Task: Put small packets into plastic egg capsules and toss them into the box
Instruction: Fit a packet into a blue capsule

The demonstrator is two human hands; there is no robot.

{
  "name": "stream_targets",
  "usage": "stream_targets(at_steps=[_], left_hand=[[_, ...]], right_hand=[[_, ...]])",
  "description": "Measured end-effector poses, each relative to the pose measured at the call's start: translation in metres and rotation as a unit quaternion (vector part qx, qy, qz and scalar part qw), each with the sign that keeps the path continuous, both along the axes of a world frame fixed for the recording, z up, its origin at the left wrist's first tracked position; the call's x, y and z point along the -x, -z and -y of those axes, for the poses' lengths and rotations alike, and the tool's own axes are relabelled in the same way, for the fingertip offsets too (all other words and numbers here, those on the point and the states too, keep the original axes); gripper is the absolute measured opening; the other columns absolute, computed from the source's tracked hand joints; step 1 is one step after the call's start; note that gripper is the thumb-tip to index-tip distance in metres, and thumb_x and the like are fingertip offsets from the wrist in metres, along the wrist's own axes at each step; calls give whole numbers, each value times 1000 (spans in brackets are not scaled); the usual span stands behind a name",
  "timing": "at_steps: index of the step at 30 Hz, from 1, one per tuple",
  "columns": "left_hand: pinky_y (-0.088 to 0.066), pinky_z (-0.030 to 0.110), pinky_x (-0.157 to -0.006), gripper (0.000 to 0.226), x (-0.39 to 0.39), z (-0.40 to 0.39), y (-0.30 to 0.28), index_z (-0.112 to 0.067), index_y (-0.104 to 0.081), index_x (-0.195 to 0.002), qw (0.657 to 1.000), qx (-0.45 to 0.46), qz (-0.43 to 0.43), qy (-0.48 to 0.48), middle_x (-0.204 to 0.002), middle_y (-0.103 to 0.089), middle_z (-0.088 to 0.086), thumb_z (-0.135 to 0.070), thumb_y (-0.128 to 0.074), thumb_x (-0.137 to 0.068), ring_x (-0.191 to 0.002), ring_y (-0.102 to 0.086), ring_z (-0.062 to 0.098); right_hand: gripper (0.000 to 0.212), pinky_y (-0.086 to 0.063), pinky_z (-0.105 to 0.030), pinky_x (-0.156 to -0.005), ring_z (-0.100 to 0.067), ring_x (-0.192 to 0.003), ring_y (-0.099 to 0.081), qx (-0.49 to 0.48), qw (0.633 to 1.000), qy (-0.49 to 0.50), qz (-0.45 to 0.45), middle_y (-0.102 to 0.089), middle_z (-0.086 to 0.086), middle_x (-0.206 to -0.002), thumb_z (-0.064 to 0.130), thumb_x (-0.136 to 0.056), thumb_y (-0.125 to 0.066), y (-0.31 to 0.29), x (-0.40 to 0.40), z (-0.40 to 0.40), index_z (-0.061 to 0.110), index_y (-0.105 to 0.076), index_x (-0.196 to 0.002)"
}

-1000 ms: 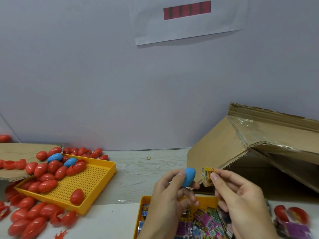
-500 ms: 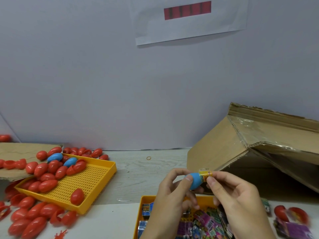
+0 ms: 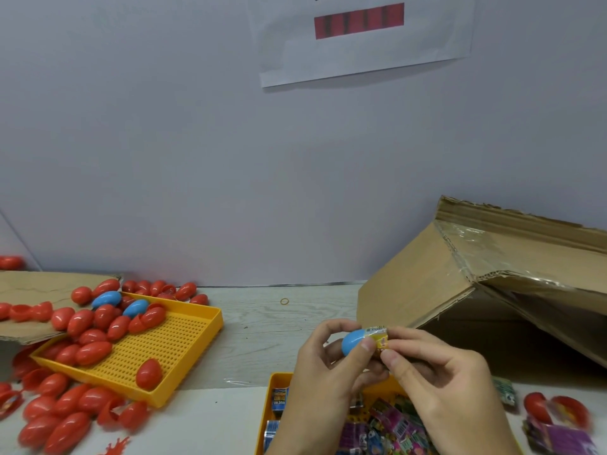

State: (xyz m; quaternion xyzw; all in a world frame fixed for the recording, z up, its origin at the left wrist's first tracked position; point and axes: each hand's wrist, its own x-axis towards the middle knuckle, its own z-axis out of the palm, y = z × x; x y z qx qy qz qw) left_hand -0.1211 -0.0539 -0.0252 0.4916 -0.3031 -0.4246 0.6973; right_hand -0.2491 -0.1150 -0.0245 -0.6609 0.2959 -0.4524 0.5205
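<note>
Head view: the left hand point(image 3: 323, 366) grips a blue capsule half point(image 3: 353, 340) above the near yellow tray point(image 3: 275, 382) of packets. The right hand point(image 3: 437, 379) pinches a yellow packet point(image 3: 377, 336) right at the capsule's open mouth. Cardboard box point(image 3: 476, 274) lies open just behind, red capsules point(image 3: 88, 326) piled far left on the surface point(image 3: 262, 330).
</note>
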Motion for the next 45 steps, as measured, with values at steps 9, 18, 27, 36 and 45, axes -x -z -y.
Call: stream_targets(at_steps=[9, 18, 27, 36, 45], left_hand=[[-60, 33, -72, 48, 4, 0, -3, -9, -56, -113, 1000, 1, 19, 3, -97, -74, 13, -18, -76, -70, -85, -74, 31], [-57, 24, -74, 36, 4, -3, -3, -18, -67, -97, 993, -7, 121, 17, -97, -74, -1, -18, -84, -65, -89, -74, 21], [-60, 31, -80, 17, 8, -4, -6, -28, -75, -91, 991, 0, 137, -5, -98, -73, -3, -20, -79, -77, -92, -73, 21], [-56, 20, -72, 26, 7, -3, -5, -25, -72, -89, 982, -26, 188, -19, -96, -73, -9, -14, -86, -71, -91, -71, 12], [-56, 19, -73, 29, 7, -2, -4, -26, -70, -90, 975, -32, 218, -26, -96, -71, -12, -17, -86, -68, -93, -69, 7]], right_hand=[[9, -54, -28, -54, -9, -76, -65, 129, 984, 120, -25, -66, 16, -92, 31, -69, -70, -3, -3, -4, 34, -74, -77], [15, -52, -31, -67, -4, -81, -62, 6, 998, 68, 7, -68, 13, -85, 41, -60, -69, -5, -1, 2, 40, -74, -75], [14, -53, -32, -70, -11, -75, -67, -48, 996, 77, -11, -72, 6, -73, 43, -61, -71, -5, 2, 4, 38, -74, -73], [12, -56, -34, -70, -16, -78, -68, -112, 992, 48, -10, -73, 6, -72, 39, -59, -70, -15, 5, 1, 34, -77, -68], [15, -57, -37, -75, -14, -78, -70, -108, 994, 30, -20, -75, 3, -75, 38, -59, -69, -15, 5, 1, 29, -77, -68]])
